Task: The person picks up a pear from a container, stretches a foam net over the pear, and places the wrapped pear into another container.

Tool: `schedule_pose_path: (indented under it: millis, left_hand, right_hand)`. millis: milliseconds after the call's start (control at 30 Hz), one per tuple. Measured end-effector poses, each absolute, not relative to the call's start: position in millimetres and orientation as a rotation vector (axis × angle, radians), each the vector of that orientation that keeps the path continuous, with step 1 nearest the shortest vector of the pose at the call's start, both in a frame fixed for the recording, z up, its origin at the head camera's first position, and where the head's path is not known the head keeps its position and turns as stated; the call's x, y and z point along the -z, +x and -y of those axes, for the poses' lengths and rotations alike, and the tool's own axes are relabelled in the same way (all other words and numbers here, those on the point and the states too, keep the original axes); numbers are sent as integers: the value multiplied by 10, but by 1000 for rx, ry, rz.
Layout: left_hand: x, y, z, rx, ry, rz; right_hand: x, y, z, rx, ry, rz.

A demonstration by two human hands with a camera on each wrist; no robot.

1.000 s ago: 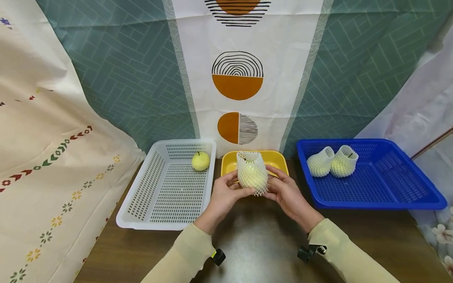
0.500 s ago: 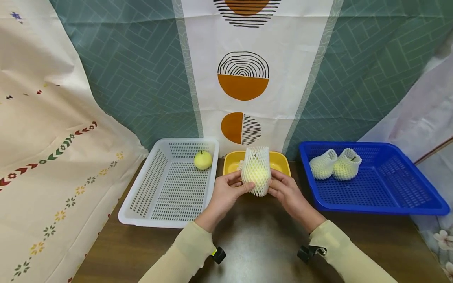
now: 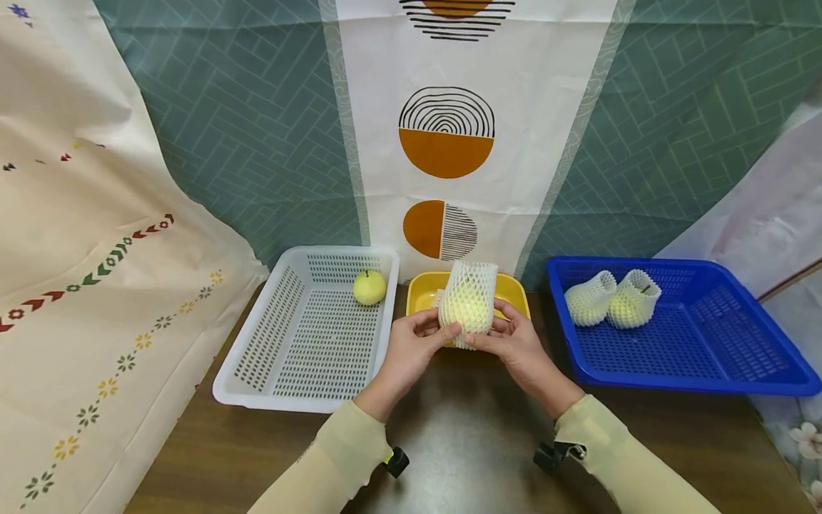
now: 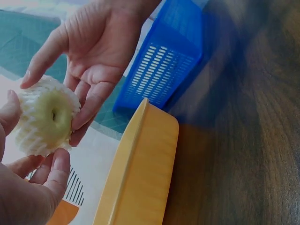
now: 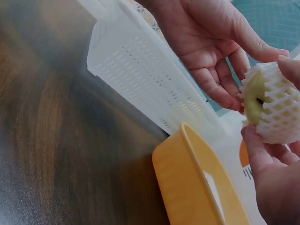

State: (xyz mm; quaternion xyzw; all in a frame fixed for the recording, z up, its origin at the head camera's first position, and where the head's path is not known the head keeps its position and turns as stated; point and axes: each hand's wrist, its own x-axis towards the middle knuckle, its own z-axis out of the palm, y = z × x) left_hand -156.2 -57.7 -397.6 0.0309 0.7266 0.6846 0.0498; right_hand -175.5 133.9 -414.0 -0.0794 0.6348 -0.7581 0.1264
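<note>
Both hands hold a round yellow-green pear (image 4: 55, 115) inside a white foam net sleeve (image 3: 474, 282), above the front of a yellow tray (image 3: 417, 289). My left hand (image 3: 412, 346) grips it from the left, thumb across the front. From the right, my right hand (image 3: 519, 350) grips it, its thumb also on the front near the bottom. The sleeve's tube stands up past the fruit; in both wrist views the pear's underside shows bare through the sleeve's lower opening. White net material (image 3: 439, 298) lies in the tray, partly hidden behind the held pear.
On the left, a white basket (image 3: 247, 357) holds one bare pear (image 3: 369, 288). To the right, a blue basket (image 3: 713, 343) holds two sleeved pears (image 3: 589, 300). All stand on a dark wooden table (image 3: 449, 442), with cloth hanging behind.
The sleeved pear has turned in the hands, its tube now leaning slightly right and its open top no longer facing the head camera. The right thumb has come round to the front.
</note>
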Motion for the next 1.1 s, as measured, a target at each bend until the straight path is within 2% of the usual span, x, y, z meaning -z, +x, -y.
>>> schedule_pose_path:
  millis: [100,433,733,1100]
  left_hand:
    - [3906,-1521,577,-2048,103,-2234]
    - [4173,-1587,513,-2111,158,-2243]
    - [4142,-1596,537,-2217,138,-2133]
    - [4092,-1546,506,-2388,-33,-2061]
  right_hand:
    - [4149,-1758,-1344,2208,-251,-1837]
    - [4134,-1742,-1377,2264,-252,-1743]
    - [4097,-1770,-1335,2335,-215,-1688]
    - [4061,-1756,-1283,2376,-211,-1638]
